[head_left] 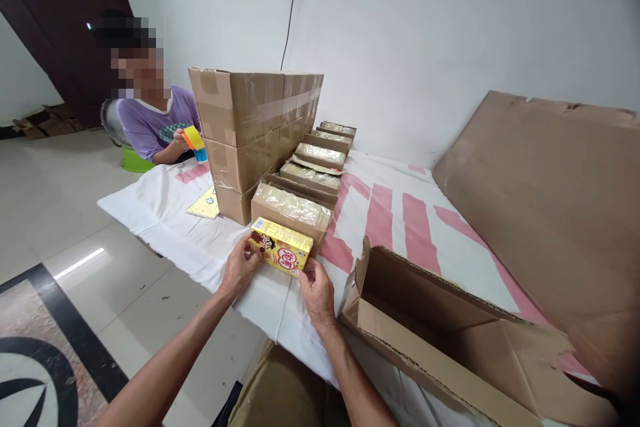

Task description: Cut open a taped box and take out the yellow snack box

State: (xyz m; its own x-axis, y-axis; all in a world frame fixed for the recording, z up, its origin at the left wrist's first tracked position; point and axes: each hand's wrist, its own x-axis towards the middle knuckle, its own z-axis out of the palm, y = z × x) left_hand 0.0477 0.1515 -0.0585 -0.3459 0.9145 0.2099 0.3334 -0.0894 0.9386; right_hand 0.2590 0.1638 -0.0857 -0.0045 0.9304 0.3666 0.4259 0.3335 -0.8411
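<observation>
Leaning against the wall at far right, a big flattened cardboard sheet (555,213) is seen, largest item in view. A desk (395,213) covered by a white cloth with pink stripes is spread beneath everything. An open cardboard carton (450,340) is laid on its side at the near right edge of the desk, flaps loose, just right of the right hand. A stack of taped brown boxes (250,127) is set upright mid-desk, with a row of plastic-wrapped packs (310,173) lined up close along its right side, running back toward the wall. The nearest wrapped pack (293,210) is placed directly behind the yellow box. Another person in a purple shirt (155,123) is seated at the far left end, a small orange-yellow-blue item held in that person's hand (177,140). A yellow card (205,203) is laid flat on the cloth near the stack's base. A yellow box (281,255) with a cartoon print is held at the near desk edge, tilted slightly, touching the front of the nearest wrapped pack. Its left end is gripped by the left hand (239,270), fingers closed around it; its right end is pinched by the right hand (316,292), fingers closed on the lower corner.
</observation>
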